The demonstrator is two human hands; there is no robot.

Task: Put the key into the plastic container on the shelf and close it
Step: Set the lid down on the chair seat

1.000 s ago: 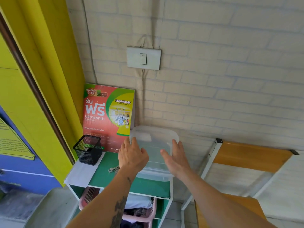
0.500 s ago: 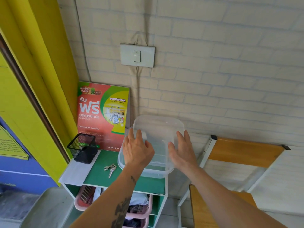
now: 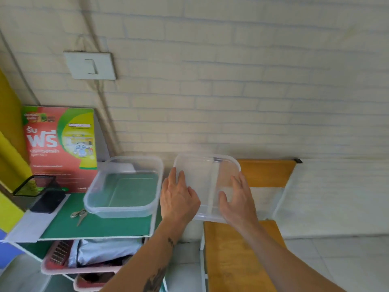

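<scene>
The fingers (image 3: 177, 175) of the left hand (image 3: 179, 199) lie spread flat across the near left part of a clear plastic lid (image 3: 207, 186), and the right hand (image 3: 236, 202) presses its spread fingers on the lid's right half, so both hands hold the lid between them, out in the air over the wooden chair (image 3: 237, 256) to the right of the shelf (image 3: 94, 228). The lid is roughly level and clear of the container.

Outward to the left, just beside the left hand, the clear plastic container (image 3: 124, 186) sits open on the shelf's green top; nothing is visible inside it. The key (image 3: 79, 214) lies on the green surface just in front of the container's near left corner, close to its wall but whether touching I cannot tell. Its long axis seems to run from far right to near left, though blur leaves that unsure.

So the key lies left of both hands, past the container, and the left hand is the nearer one. It is my judgement that the lid must be set down or handed to the right hand alone before the left can reach for the key.
</scene>
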